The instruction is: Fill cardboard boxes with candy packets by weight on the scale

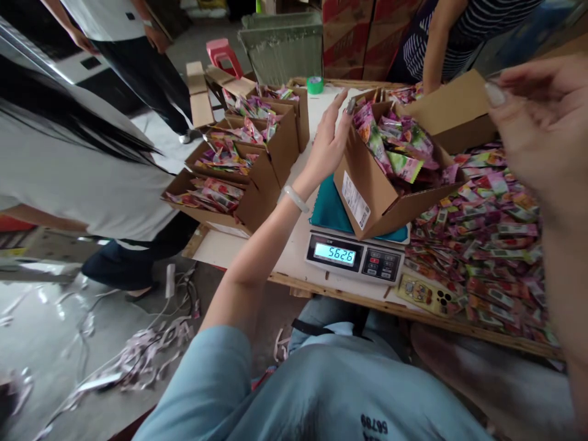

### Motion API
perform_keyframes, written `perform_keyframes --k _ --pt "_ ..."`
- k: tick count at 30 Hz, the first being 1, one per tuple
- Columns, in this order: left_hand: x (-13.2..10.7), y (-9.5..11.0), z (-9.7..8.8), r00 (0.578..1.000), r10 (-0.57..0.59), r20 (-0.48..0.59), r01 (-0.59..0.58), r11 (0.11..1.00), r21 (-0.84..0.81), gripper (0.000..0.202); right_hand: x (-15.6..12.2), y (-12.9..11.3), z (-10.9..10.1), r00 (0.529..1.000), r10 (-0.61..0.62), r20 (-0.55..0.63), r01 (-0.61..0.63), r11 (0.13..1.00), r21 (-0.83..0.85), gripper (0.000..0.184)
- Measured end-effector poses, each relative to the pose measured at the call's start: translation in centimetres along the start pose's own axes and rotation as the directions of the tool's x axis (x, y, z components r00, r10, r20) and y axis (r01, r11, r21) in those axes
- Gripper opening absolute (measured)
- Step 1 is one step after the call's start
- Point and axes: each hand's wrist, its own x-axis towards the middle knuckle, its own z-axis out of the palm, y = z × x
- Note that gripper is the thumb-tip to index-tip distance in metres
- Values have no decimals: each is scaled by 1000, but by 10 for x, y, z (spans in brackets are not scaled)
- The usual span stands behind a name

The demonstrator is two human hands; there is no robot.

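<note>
An open cardboard box (367,190) filled with small candy packets (404,144) sits tilted on the teal plate of a digital scale (353,254), whose display is lit. My left hand (329,131), fingers stretched out, is at the left side of this box, touching or very close to it. Raised at the right, beyond the box's upright flap (452,113), is my right hand (535,113). It is somewhat blurred, with the thumb apart from the fingers and nothing visible between them. Below it spreads a heap of loose candy packets (500,239).
Several filled cartons (261,165) line the table's left side. Green tape (315,85) lies at the back, a phone (425,294) by the front edge. People stand left (87,159) and across the table (441,43). Cables and strips (142,355) litter the floor.
</note>
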Motion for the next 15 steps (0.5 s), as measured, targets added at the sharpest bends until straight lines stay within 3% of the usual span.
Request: perform_keyframes --k 4,8,12,15 --pt "-2 4 -2 1000 -4 19 5 998 -62 75 1 2 4 1000 -15 -1 15 999 -30 72" --pt "-8 3 -1 1000 -26 -2 26 997 -70 82 -16 -15 8 999 -34 -8 34 998 -47 70" --pt "-25 -9 6 975 -173 -138 144 970 -198 71 -51 -50 13 954 -299 12 295 936 -190 53" --pt "-44 -21 9 952 -261 -161 218 945 -242 62 -65 -66 13 902 -431 32 428 879 -212 46"
